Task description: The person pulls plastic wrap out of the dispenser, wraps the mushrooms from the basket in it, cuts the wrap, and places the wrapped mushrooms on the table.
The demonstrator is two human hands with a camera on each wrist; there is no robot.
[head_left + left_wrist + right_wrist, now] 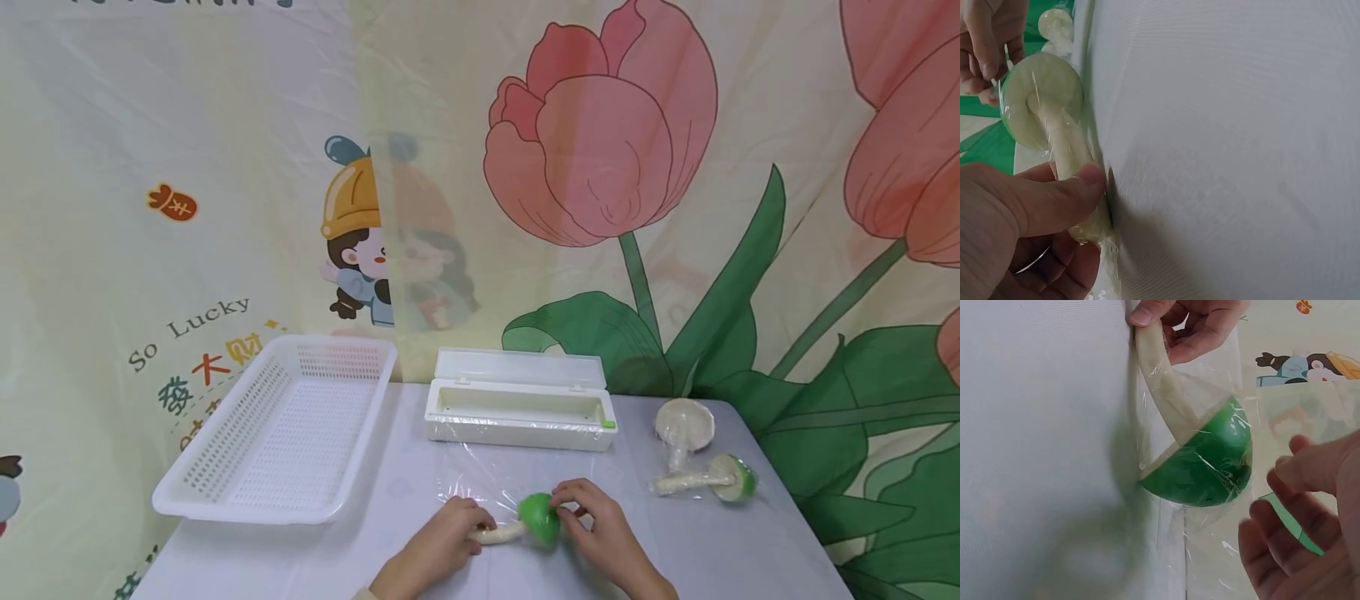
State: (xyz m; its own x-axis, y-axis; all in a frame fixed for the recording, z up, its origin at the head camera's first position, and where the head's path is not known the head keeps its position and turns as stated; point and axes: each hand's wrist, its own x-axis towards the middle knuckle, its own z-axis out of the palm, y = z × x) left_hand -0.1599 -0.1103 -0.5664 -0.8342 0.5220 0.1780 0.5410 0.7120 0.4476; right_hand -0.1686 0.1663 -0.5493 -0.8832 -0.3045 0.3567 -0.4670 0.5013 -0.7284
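A toy mushroom point(538, 518) with a green cap and pale stem lies wrapped in clear cling film point(1200, 381). My left hand point(448, 542) pinches its stem point(1069, 140) between thumb and fingers, near the stem's end, where loose film trails off. Beside the cap point(1210, 462) is my right hand point(603, 533), its fingers loosely bent. In the right wrist view, those fingers point(1266, 519) stand a little apart from the cap with nothing visible between them. The cap's pale underside faces the left wrist camera.
Behind the hands stands a white cling film box point(517, 433), lid point(521, 367) raised. A white perforated basket point(330, 508) sits at the left. Two more film-wrapped mushrooms lie at the right: a pale one point(686, 427) and a green-capped one point(738, 479). A printed curtain point(450, 83) hangs behind the table.
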